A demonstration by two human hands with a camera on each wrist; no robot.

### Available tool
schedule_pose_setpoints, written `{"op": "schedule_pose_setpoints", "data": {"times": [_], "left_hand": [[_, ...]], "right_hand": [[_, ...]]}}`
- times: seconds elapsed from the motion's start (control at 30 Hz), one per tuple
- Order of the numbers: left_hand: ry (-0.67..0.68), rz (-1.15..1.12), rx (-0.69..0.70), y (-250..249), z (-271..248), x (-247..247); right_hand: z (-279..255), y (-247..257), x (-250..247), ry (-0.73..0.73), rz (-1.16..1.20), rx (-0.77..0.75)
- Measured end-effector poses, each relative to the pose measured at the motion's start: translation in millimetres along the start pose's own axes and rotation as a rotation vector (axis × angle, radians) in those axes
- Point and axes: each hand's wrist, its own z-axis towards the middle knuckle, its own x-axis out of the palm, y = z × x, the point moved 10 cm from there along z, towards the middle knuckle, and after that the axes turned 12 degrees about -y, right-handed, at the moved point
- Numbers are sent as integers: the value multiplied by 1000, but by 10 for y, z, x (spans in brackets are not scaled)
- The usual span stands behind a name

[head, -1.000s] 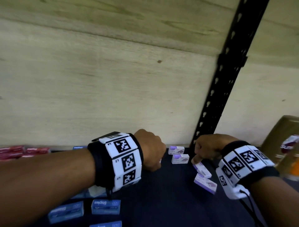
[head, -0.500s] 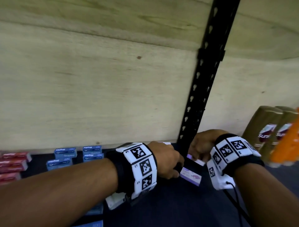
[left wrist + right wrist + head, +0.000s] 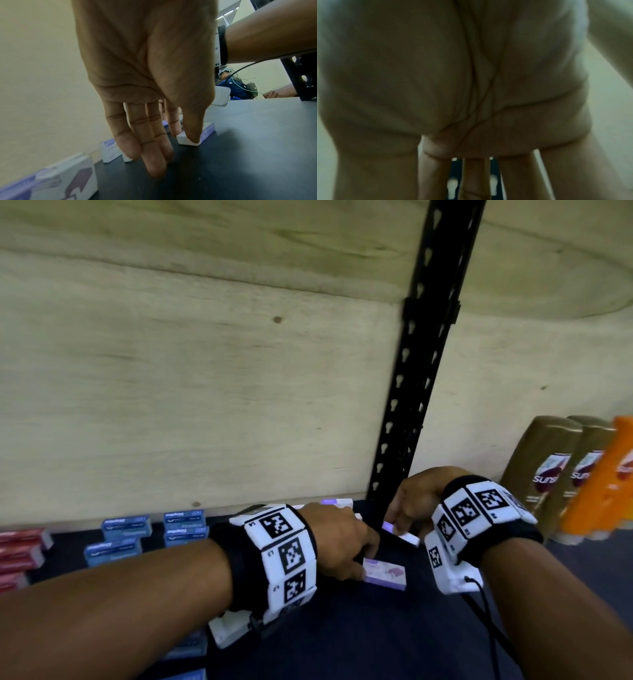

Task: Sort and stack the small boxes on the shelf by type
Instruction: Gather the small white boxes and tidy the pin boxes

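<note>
Small purple-and-white boxes lie on the dark shelf (image 3: 342,645). My left hand (image 3: 363,563) reaches to one lying flat, the purple box (image 3: 385,573); in the left wrist view the thumb and forefinger pinch its near end (image 3: 193,140), and the other fingers (image 3: 150,155) hang straight. My right hand (image 3: 397,522) holds a second purple box (image 3: 402,535) just above the shelf, beside the black post. The right wrist view is blurred and shows only the palm and fingers (image 3: 471,175). More purple boxes (image 3: 337,503) stand at the back wall.
Blue staple boxes (image 3: 185,525) are stacked at the back left, red boxes (image 3: 20,549) at the far left. A black perforated upright (image 3: 421,371) rises behind my right hand. Gold bottles (image 3: 544,474) and an orange one (image 3: 603,484) stand to the right.
My left hand has moved right onto the flat purple box and pinched it. My right hand has taken up the other purple box near the post.
</note>
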Motion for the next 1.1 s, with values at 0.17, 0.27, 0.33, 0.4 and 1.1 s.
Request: {"op": "schedule_pose_setpoints", "data": {"times": [0.17, 0.27, 0.33, 0.4, 1.1], "left_hand": [[107, 8, -53, 157, -210, 32], [182, 21, -86, 267, -372, 94], [220, 9, -127, 358, -461, 141], [230, -31, -162, 420, -512, 170], [141, -57, -213, 453, -643, 11]], "right_hand": [[52, 38, 64, 75, 176, 44], [60, 75, 104, 75, 208, 40], [38, 93, 108, 80, 229, 41], [-6, 95, 105, 84, 222, 46], [-89, 163, 157, 26, 345, 37]]}}
